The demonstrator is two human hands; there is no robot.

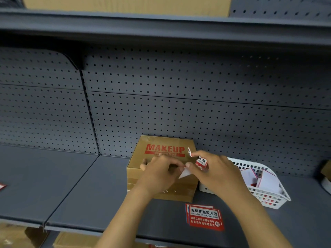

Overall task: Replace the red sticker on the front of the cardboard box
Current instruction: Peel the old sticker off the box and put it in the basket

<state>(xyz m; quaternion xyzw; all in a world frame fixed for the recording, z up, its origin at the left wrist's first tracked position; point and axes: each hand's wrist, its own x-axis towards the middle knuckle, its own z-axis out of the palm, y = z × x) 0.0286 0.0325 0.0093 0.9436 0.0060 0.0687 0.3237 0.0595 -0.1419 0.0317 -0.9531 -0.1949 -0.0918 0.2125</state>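
Observation:
A brown cardboard box (162,149) with red "MAKEUP" print lies on the grey shelf (93,190). Both my hands hover over its top. My right hand (216,170) holds a curled red sticker (201,162) with white lettering. My left hand (159,170) pinches a corner of white backing paper (185,173) that meets the right thumb. The box's front face is mostly hidden behind my wrists. A small stack of flat red stickers (205,217) lies on the shelf in front of the box.
A white plastic basket (272,197) with white and red sheets stands right of the box. A perforated grey back panel (179,104) rises behind. Another shelf (161,27) hangs overhead. A red sticker corner (2,186) shows at the far left.

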